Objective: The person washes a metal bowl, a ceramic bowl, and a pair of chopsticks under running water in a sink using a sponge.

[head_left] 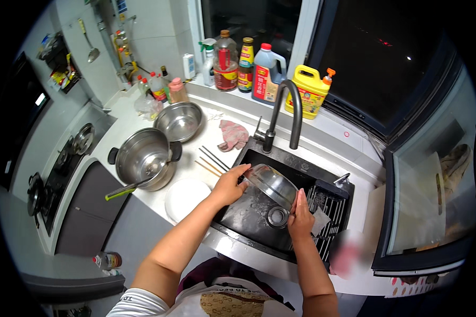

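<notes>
Bowl (272,186) is hanging tilted over the black sink (239,214) between the left hand (230,186) and the right hand (301,217), each grip clasping one side. A pot (143,156) is standing on the white counter (189,162), and bottles (225,66) are lining the sill (328,127) by a dark window (375,68). The bowl's silvery metal is gleaming.

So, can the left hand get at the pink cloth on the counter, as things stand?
Probably not at once: the left hand holds the metal bowl together with the right hand. The pink cloth itself looks uncovered on the counter, so a freed left hand could likely reach it.
</notes>
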